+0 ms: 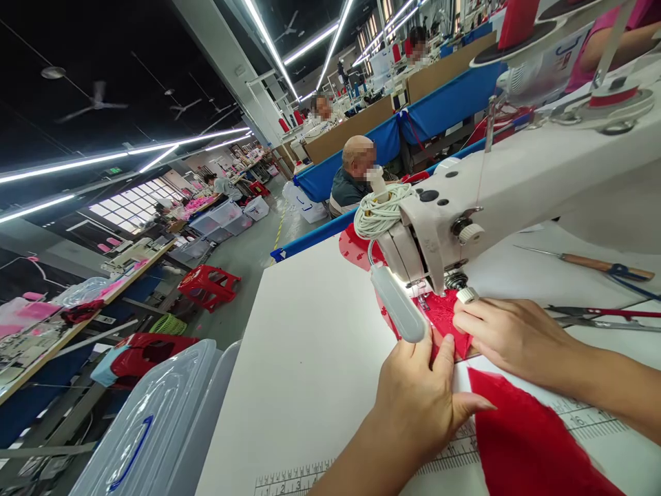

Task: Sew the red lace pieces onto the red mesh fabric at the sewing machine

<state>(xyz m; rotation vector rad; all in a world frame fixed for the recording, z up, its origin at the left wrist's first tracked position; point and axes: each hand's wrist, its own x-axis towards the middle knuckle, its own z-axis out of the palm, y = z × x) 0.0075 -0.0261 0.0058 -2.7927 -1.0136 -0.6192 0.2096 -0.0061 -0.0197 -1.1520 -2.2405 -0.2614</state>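
A white sewing machine (516, 186) stands on a white table (310, 344). Red fabric (521, 441) runs from under its needle area toward me, over a printed ruler (289, 479) at the table's edge. My left hand (421, 399) rests on the red fabric just below the machine's white lamp (397, 306), fingers closed and pressing the cloth. My right hand (509, 334) lies to the right of the presser foot, fingers bent down onto the fabric. More red fabric (356, 251) shows behind the machine head.
Scissors (593, 313) and a wooden-handled tool (593, 263) lie on the table right of the machine. A clear lidded plastic bin (155, 427) stands at the table's left. Other people sit at stations further back; a red stool (209, 284) stands in the aisle.
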